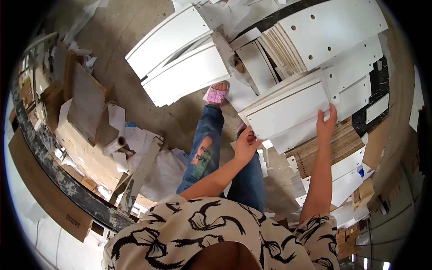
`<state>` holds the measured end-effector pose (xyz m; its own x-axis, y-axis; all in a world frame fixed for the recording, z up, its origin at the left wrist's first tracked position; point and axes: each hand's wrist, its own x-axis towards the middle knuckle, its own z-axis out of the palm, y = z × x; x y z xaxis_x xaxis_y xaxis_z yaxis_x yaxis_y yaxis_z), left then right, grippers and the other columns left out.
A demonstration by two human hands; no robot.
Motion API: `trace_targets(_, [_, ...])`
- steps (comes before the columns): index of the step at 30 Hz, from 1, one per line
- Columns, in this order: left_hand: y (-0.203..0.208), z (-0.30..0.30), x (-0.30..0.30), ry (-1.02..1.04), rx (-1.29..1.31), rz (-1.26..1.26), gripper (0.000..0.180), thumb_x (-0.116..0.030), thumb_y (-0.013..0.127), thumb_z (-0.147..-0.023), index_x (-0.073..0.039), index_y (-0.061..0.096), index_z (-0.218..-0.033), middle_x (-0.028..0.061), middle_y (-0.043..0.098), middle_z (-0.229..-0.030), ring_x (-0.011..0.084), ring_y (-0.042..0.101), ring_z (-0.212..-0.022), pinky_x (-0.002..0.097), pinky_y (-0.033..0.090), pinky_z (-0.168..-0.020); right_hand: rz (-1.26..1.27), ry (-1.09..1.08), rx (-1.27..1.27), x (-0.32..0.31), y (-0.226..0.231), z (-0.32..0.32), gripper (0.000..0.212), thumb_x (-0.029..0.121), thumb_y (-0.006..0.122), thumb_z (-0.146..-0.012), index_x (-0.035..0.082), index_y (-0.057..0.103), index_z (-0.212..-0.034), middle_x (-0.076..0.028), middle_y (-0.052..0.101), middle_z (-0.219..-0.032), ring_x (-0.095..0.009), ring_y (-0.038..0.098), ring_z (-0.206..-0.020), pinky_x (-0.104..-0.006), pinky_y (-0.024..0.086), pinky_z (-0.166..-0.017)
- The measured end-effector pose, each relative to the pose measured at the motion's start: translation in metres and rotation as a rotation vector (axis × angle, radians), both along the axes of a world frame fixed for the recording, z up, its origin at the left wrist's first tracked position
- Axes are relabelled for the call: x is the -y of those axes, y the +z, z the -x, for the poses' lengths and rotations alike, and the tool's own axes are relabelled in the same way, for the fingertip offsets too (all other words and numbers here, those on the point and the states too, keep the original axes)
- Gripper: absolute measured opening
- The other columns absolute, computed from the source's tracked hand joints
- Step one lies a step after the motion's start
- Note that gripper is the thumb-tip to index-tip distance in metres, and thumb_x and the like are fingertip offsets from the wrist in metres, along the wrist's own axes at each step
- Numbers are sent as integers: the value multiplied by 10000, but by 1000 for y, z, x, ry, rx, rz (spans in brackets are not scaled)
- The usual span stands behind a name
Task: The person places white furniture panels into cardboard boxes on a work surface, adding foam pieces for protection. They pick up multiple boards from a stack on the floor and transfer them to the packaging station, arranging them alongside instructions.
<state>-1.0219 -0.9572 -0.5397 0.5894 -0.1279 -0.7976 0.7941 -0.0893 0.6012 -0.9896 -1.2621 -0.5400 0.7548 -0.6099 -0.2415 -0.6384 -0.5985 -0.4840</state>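
Observation:
A white rectangular panel (288, 110) with a dark groove along its far edge is between my two hands, over other white boards. My left hand (246, 146) is closed at its near left corner, thumb and fingers bent together there. Along the panel's right end, my right hand (327, 122) grips the edge with thumb and fingers. Part of another white board (294, 135) shows just under the panel's near side. Beyond my right hand lie large white boards with round holes (339, 29).
Stacked white panels (175, 42) stand ahead to the left, by my foot in a pink sandal (216, 93). Several thin boards (281, 49) stand on edge ahead. Corrugated cardboard (330, 146) lies near my right arm. A metal-framed bench (67, 175) with cardboard is at left.

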Motion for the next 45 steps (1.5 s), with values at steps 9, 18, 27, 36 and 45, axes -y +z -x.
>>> trace_targets(9, [-69,-20,18,316,-383,275,627,-266,768,-712,-63,459,-1218,79,525,-1193,198,482,-1123,329,402,-925,61,200,-29,64,-33,6,616,282,637,-833,38,358,-1325,-179,419,-1318,-318,416,-1181,-397,384,-946])
trace_targets(18, [-58,-26,92,383,-223,320,703,-146,794,-668,-35,377,-1223,103,528,-1150,231,525,-1047,369,394,-953,-381,-267,-47,87,-37,8,805,419,618,-838,25,212,-1409,-172,266,-1426,-270,354,-1242,-348,363,-967])
trace_targets(27, [-63,-18,27,330,-155,98,757,-139,819,-594,-15,399,-1211,111,552,-1087,221,541,-1006,322,435,-867,-172,-87,-339,42,-8,-1,768,505,685,-734,-19,460,-1248,-206,520,-1192,-307,516,-1092,-358,414,-922])
trace_targets(36, [-53,19,-142,404,-310,58,529,-218,613,-708,-14,488,-1179,99,584,-1093,246,555,-1009,355,430,-903,211,21,-124,161,-67,-45,744,532,489,-849,-86,414,-1257,-300,461,-1243,-423,422,-1182,-413,330,-1007])
trace_targets(45, [-76,26,-181,458,-337,175,489,-220,623,-705,-18,519,-1138,108,599,-1038,263,563,-968,372,450,-860,-58,58,-101,134,-97,-49,691,590,486,-820,-11,507,-1162,-211,572,-1084,-348,536,-1033,-379,420,-876])
